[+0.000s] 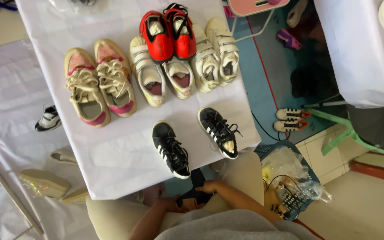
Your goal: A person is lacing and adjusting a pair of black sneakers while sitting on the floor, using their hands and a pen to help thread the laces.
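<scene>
**Both hands on a dark cloth piece at the table's near edge**

From the head camera I look straight down on a table draped in a white sheet [125,151]. Below its near edge, over the lap, my left hand [170,203] and right hand [210,186] meet on a small black, soft-looking piece of fabric or insole [195,189]. The right hand's fingers curl over its upper part, and the left hand grips it from the lower left side. I cannot make out exactly what the piece is, since the hands cover much of it and it sits in shadow.

On the sheet just above the hands lie two black low-top sneakers with white side stripes: the left black striped sneaker [170,150] and the right black striped sneaker [218,132], set apart from each other and angled outward. Farther back stands a pair of cream sneakers with pink trim and thick laces [99,84]. Beside them is a pair of white strap sneakers [163,73], with a pair of red shoes with black laces [169,34] resting on top, and another pair of white strap shoes [216,55] to the right.

Right of my lap, on the floor, sits a blue plastic basket [310,178] holding clear bags.
</scene>
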